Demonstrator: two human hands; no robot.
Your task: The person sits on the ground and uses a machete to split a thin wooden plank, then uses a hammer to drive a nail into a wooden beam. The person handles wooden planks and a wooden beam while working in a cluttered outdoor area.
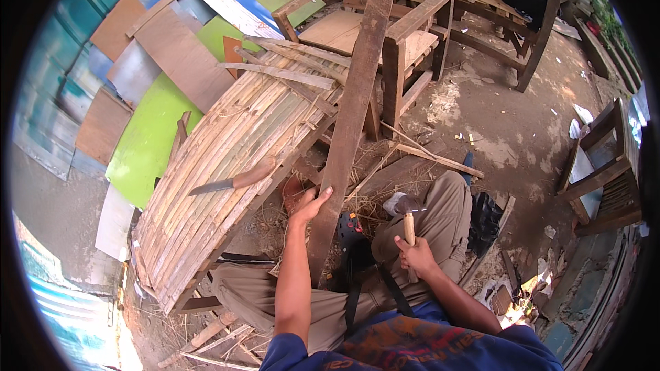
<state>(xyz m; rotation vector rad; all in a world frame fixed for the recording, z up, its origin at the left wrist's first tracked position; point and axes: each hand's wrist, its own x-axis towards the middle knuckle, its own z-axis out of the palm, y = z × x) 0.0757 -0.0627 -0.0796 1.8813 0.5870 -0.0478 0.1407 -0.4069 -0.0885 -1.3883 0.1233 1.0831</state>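
Observation:
My right hand (417, 258) is wrapped round the pale wooden handle of a hammer (410, 228), held upright above my right thigh with its dark metal head on top. With my left hand (309, 207) I grip the left edge of a long brown wooden plank (354, 99); the thumb shows and the other fingers are partly hidden. The plank slants from between my legs up past a wooden chair (405, 55). Left of it stands a slatted bamboo bench top (227, 137), on which lies a large knife (237, 177) with a wooden handle.
Loose wood strips (295, 75) rest on the far end of the slatted top. Flat boards and a green panel (155, 130) lean along the left. Another wooden frame (605, 172) stands at the right, and a black plastic bag (486, 223) lies beside my right leg.

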